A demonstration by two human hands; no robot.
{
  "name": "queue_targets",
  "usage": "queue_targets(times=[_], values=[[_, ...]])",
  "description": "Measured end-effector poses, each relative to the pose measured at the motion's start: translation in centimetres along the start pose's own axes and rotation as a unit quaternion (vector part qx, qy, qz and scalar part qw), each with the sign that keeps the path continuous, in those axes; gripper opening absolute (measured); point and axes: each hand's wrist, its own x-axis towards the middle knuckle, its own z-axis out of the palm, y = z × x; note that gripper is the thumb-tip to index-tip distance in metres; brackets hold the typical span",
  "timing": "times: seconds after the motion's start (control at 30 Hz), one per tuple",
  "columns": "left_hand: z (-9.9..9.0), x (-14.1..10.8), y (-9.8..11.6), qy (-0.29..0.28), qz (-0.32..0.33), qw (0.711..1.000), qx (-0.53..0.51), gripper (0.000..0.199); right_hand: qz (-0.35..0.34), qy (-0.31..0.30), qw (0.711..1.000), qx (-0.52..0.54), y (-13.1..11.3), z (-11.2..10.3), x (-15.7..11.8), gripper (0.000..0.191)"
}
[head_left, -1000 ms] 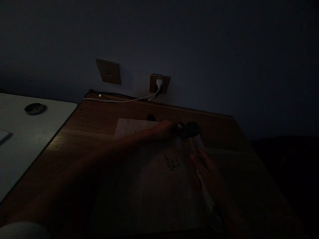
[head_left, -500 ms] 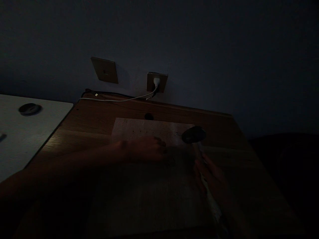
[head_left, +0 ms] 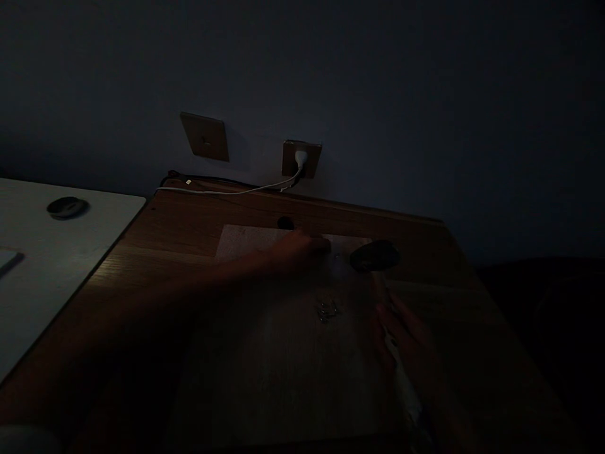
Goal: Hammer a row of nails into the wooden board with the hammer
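My right hand (head_left: 410, 331) is wrapped round the pale handle of a mallet (head_left: 374, 256), whose dark head lies over the right side of a pale board (head_left: 246, 238). My left hand (head_left: 297, 251) is over the board's far part, fingers bent and pressed together; whatever they may hold is too dark to make out. Just right of those fingers, a small shiny nail-like piece (head_left: 336, 256) is on the board. Several small shiny metal pieces (head_left: 326, 311) lie in a loose pile nearer to me. The row of small holes is now mostly hidden by my left hand.
The board rests on a wooden desk (head_left: 174, 221) with a round dark hole (head_left: 285, 223) at the back. Cables run along the wall to a plug (head_left: 300, 157). A white surface (head_left: 108, 211) with a round dark object (head_left: 67, 207) is at left. Light is very dim.
My left hand has moved up and right, away from the metal pieces, uncovering them and coming close to the nail-like piece. My right hand keeps the mallet in nearly the same place.
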Motion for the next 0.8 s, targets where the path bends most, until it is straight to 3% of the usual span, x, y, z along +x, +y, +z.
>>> queue_targets(times=[0.13,0.33,0.53,0.8], values=[[1.3,0.5,-0.9,0.009,-0.027,0.999,-0.016,0.016,-0.005,0.002,1.000,-0.003,0.5,-0.1,-0.1,0.056],[1.3,-0.1,-1.0,0.051,-0.068,0.995,-0.049,0.012,-0.024,-0.012,1.000,-0.011,0.5,-0.1,0.0,0.056],[1.3,-0.1,-1.0,0.029,-0.046,0.996,-0.068,0.010,-0.032,-0.010,0.999,-0.023,0.4,0.1,0.1,0.060],[1.3,0.1,-0.7,0.021,-0.035,0.998,-0.041,0.012,-0.050,-0.034,0.998,-0.031,-0.9,1.3,0.0,0.048]])
